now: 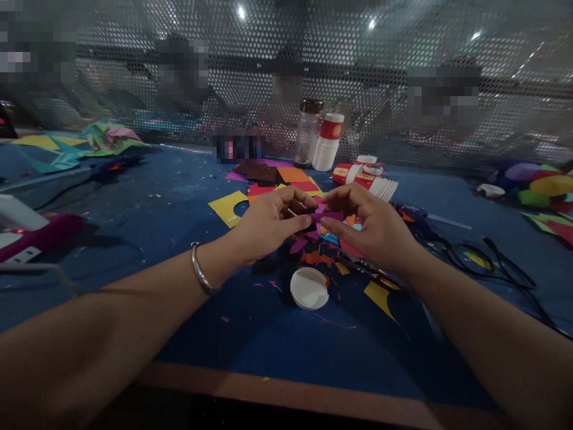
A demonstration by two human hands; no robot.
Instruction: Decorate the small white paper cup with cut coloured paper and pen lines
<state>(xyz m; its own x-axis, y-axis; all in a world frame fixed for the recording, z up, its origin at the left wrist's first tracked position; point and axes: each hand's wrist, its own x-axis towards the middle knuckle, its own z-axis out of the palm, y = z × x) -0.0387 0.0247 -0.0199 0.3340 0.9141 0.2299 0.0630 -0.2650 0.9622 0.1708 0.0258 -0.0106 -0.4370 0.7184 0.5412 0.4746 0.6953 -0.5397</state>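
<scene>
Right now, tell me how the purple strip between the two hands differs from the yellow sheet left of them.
Pose: the purple strip is up between the fingers of the left hand and right hand; the yellow sheet lies on the table.
Size: the purple strip looks narrow, the yellow sheet broader.
Shape: the yellow sheet has a rounded cutout; the purple strip shows none.
Both look like coloured paper.

"where could a hand pass?"
"low along the blue tabletop (268,340), on the near side of the white round piece (308,288), or between the left hand (273,221) and the purple device (56,235)."
"straight ahead?"
"the glass bottle (308,134) and upright cup stack (328,143) block it, with the mesh screen (250,89) behind."
"right?"
"the black cable (510,263) loops beyond the right hand (378,224)."
</scene>
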